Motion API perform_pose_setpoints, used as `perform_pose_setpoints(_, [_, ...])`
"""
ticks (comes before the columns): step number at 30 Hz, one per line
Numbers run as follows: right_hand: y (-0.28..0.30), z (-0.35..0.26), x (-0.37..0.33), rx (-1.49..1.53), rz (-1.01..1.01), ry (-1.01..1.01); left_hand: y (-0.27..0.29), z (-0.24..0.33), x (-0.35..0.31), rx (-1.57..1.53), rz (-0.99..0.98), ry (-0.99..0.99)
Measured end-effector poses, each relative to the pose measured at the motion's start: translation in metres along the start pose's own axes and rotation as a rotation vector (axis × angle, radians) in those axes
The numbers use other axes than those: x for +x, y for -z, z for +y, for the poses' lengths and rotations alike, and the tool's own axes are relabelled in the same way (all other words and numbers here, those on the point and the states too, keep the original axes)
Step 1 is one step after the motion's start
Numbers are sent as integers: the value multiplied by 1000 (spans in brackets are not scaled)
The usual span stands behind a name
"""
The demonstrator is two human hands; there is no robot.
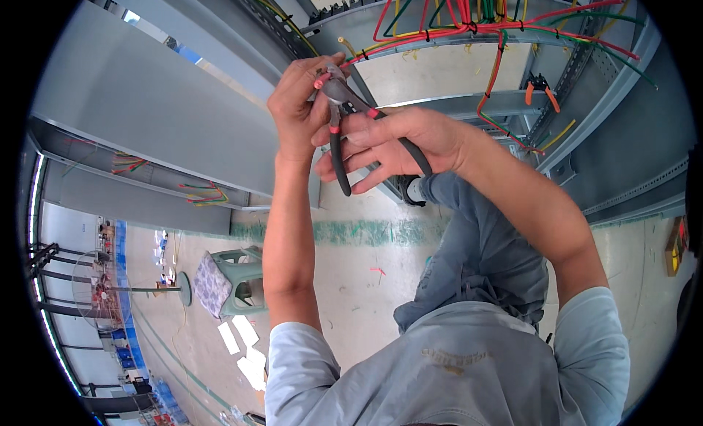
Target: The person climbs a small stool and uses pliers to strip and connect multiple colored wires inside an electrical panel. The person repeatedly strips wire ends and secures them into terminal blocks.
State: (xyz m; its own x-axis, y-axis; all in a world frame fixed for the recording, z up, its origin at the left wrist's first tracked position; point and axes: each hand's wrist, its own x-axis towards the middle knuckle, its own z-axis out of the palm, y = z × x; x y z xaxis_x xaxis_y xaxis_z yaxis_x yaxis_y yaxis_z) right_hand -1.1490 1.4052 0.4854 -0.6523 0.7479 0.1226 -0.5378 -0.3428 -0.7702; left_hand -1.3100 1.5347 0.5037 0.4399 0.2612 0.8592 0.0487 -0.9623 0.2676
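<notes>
My left hand (295, 96) is closed around the end of a red wire (319, 83) at the cabinet frame. My right hand (421, 136) holds cable cutters (338, 162) with black handles and red bands. The cutters' handles are spread apart, and one rests across my palm. Their metal jaws lie right at the red wire's end, beside my left fingers; whether the blades touch the wire I cannot tell. A yellow wire end (344, 43) sticks up just beyond my left hand. A bundle of red, green and yellow wires (454, 30) runs along the cabinet's crossbar, tied with black ties.
Orange-handled pliers (540, 93) hang on the right of the grey cabinet frame. A large grey panel (146, 89) stands on the left. Behind it are a green stool (242, 283) with a patterned cushion, white papers (245, 345) on the floor and a standing fan (102, 288).
</notes>
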Motion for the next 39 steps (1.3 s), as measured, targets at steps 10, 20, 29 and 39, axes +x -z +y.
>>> perform_pose_setpoints(10, [-5,-14,3,51,-90,7,-2,-5,-3,-154,23,45])
perform_pose_setpoints(20, [2,-7,13,103,-123,29,0,-15,-9,-187,31,31])
perform_pose_setpoints(29, [5,-1,14,46,-91,65,1,-15,-9,-141,22,28])
perform_pose_setpoints(39, [-26,13,37,70,110,277,-5,-15,-6,-378,147,189])
